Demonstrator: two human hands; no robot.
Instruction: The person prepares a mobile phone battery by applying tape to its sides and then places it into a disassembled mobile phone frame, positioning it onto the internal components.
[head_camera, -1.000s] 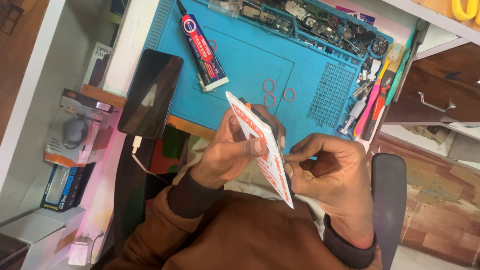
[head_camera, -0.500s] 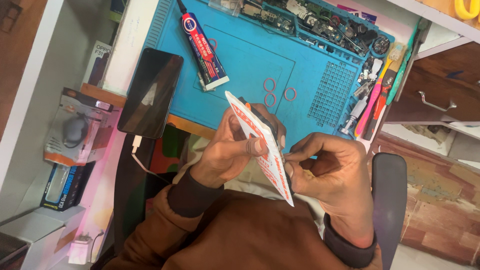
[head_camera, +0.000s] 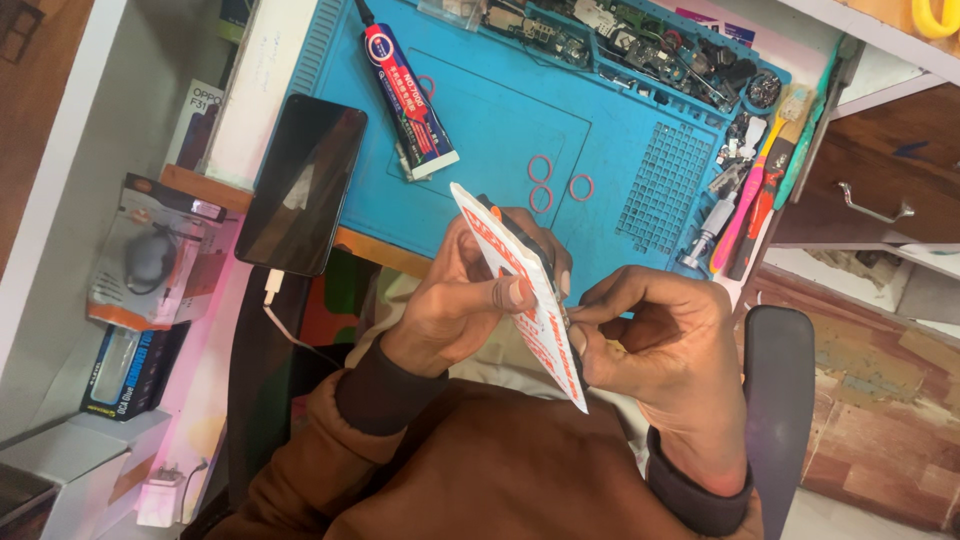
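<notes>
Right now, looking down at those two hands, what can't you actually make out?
Head view only:
- Flat white-and-red packet: seen almost edge-on, so its far face is hidden.
- Right hand: its fingertips pinch at the packet's edge; whatever they grip is too small to tell.
- Left hand: its palm side is hidden behind the packet.
- Small parts in the blue mat's top tray: too small and cluttered to name.
- Yellow thing: cut off by the top edge.
</notes>
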